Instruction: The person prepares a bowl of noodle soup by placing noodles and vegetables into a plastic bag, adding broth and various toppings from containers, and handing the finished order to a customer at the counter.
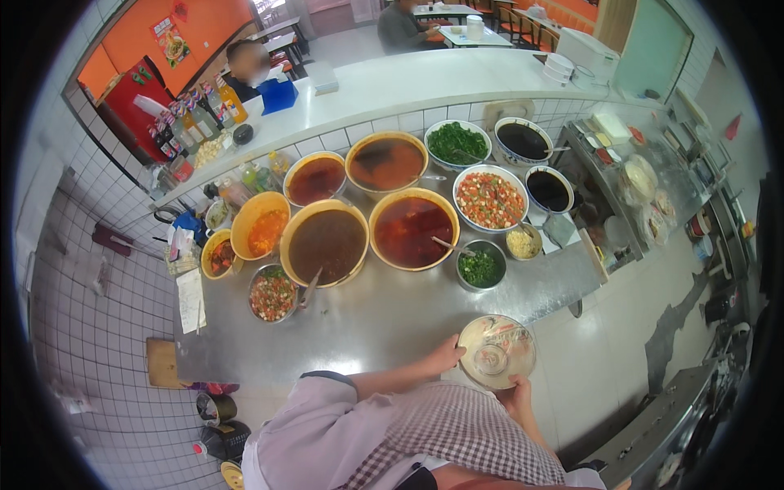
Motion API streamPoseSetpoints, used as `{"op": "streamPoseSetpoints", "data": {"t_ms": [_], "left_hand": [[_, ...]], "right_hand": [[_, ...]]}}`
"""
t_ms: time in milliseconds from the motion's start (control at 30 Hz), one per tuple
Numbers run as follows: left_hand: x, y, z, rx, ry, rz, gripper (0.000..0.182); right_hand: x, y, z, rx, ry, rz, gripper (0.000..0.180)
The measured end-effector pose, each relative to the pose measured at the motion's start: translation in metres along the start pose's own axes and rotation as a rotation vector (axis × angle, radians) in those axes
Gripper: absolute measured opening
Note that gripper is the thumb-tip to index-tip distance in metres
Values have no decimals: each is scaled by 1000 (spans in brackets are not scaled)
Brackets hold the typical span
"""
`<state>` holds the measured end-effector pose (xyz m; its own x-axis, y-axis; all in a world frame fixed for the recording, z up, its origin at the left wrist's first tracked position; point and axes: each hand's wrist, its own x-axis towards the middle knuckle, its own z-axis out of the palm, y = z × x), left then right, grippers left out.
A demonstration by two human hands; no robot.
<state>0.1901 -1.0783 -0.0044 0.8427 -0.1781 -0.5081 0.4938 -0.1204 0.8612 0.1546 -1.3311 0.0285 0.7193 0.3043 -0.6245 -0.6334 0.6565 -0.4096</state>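
Note:
In front of my apron, both hands hold a round, shallow bowl (497, 349) whose inside looks glossy, like clear plastic, with red printing. My left hand (448, 356) grips its left rim with the thumb on top. At the lower right rim, my right hand (518, 397) has a similar hold. No food is visible in the bowl. Just beyond it on the steel table (380, 331) stand a metal bowl of chopped green herbs (482, 268) and a small bowl of minced garlic (522, 244). A large yellow-rimmed pot of red oily sauce (414, 229) has a spoon in it.
A brown sauce pot (327, 242) and several other pots and bowls cover the table's far half. Chopped red-and-white mix fills a bowl (490, 197). Behind runs a white counter (398, 79) with bottles (202, 116). Two people sit beyond it. A steel worktop (664, 165) lies right.

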Motion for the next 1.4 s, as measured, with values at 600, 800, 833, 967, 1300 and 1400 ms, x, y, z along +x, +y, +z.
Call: {"op": "streamPoseSetpoints", "data": {"t_ms": [600,800,833,967,1300,1400], "left_hand": [[-25,30,40,855,-160,913,68],[-22,26,16,981,-178,768,74],[-22,23,15,972,-195,743,74],[-17,22,10,1008,-230,695,77],[1,11,-10,1070,-182,675,75],[-1,-4,-24,1177,-76,667,74]], "right_hand": [[-5,21,5,-277,95,-36,77],[2,22,44,-329,-12,-12,75],[1,22,46,-336,-20,-3,76],[12,23,24,-411,-6,60,78],[45,32,32,-385,27,91,79],[63,43,50,-416,-15,60,78]]}}
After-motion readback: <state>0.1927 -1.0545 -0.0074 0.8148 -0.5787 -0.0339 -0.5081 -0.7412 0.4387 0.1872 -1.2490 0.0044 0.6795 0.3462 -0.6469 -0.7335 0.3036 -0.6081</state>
